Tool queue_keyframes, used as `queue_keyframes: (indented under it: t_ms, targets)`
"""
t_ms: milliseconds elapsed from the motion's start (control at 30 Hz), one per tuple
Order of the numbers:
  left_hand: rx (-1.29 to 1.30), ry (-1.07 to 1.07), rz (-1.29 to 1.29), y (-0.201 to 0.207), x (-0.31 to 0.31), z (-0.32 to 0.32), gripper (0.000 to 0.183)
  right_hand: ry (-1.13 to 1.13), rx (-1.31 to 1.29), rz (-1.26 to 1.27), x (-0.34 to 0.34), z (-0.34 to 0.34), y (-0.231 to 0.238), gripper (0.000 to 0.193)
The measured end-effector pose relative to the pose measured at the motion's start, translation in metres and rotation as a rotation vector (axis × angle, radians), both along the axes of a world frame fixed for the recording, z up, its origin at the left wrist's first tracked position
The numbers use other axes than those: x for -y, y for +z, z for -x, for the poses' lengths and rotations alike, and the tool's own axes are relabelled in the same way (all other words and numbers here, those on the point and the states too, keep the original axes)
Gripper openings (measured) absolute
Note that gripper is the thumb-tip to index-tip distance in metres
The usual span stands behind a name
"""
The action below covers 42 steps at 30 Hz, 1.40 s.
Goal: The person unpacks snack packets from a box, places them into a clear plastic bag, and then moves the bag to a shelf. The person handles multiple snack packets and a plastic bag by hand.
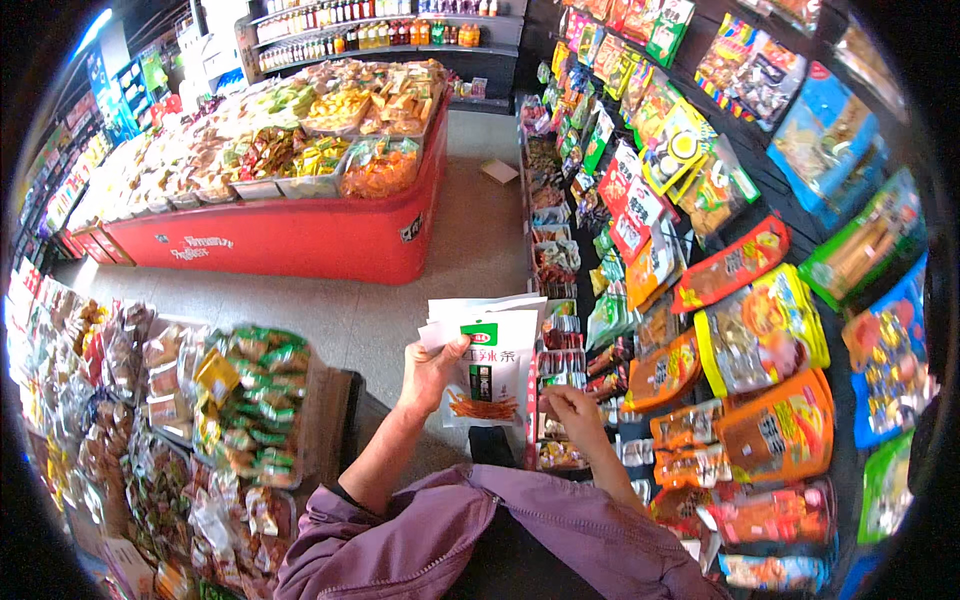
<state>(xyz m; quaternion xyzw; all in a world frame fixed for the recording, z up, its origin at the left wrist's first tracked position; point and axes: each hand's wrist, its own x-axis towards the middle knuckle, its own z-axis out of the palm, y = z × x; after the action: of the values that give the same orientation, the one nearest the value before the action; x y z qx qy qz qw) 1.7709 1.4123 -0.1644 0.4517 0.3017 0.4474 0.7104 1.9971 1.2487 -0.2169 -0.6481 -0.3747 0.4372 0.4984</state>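
My left hand point(434, 374) grips several flat white snack packets point(492, 382) by their upper left side, thumb on the front one. That front packet has a green label at its top and a picture of reddish-brown strips near its bottom. More white packets show behind it, fanned out a little. Close to the packets' lower right edge is my right hand point(574, 408), its fingers curled together; whether anything small is pinched in them is hidden. Just beyond the right hand, trays of small packed snacks point(560, 365) line the foot of the rack.
On the right, a dark rack wall carries hanging bags, among them a yellow pouch point(762, 330) and an orange pouch point(778, 425). A bin of green bagged snacks point(265, 390) stands left. Across the aisle is a red island counter point(300, 240); bottle shelves point(385, 50) stand behind it.
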Motion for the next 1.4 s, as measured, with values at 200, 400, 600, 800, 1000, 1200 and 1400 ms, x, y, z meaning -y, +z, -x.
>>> queue_keyframes:
  t_ms: [200,400,600,800,1000,1200,1400]
  targets:
    - [-0.146,0.212,-0.208,0.040,-0.143,-0.040,0.016,0.133,0.062,-0.170,-0.198,-0.084,0.013,0.025]
    - [-0.091,0.569,-0.241,0.052,-0.276,-0.047,0.021,0.361,-0.031,-0.106,-0.345,-0.121,0.024,0.024]
    - [0.014,0.442,-0.177,0.022,-0.439,-0.102,0.025,0.319,0.029,-0.027,-0.480,-0.179,-0.004,0.022]
    - [-0.142,-0.186,-0.210,0.042,-0.600,-0.229,0.012,0.159,-0.142,-0.156,-0.628,-0.267,0.050,0.039]
    - [-0.144,-0.540,-0.165,0.038,-0.730,-0.350,0.020,0.048,-0.279,-0.235,-0.752,-0.337,0.090,0.044]
    - [-0.223,-0.571,-0.170,0.019,-0.859,-0.429,0.021,0.237,-0.431,-0.297,-0.881,-0.435,0.052,0.070]
    - [-0.139,-0.264,-0.055,0.050,-0.978,-0.477,0.014,0.463,-0.361,-0.297,-1.050,-0.506,0.084,0.062]
